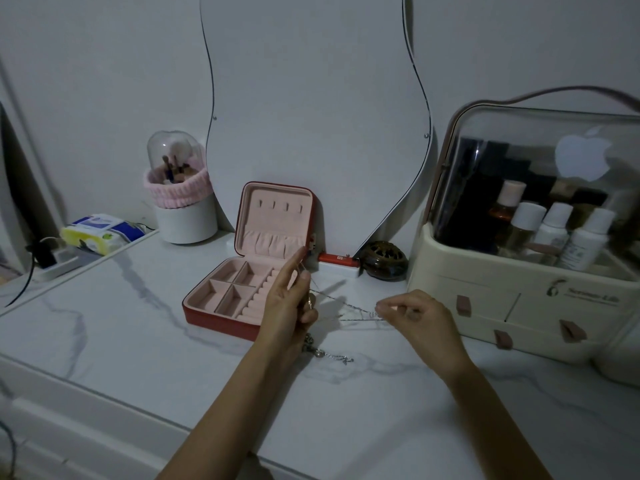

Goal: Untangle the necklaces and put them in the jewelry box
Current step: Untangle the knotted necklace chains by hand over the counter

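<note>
A red jewelry box (pixel 221 318) with a pink lining stands open on the marble table, its lid leaning against the mirror. My left hand (pixel 287 299) is raised in front of the box's right side, fingers pinching thin silver necklaces (pixel 346 306). The chains stretch rightwards to my right hand (pixel 412 315), which pinches their other end just above the table. More tangled chain and a pendant (pixel 322 351) hang from my left hand and rest on the table below it.
A cream cosmetics organizer (pixel 519 303) with bottles stands at the right. A wavy mirror (pixel 311 116) leans on the wall behind the box. A brush holder (pixel 180 209), tissue packs (pixel 97 233) and a dark round burner (pixel 382 259) sit along the back.
</note>
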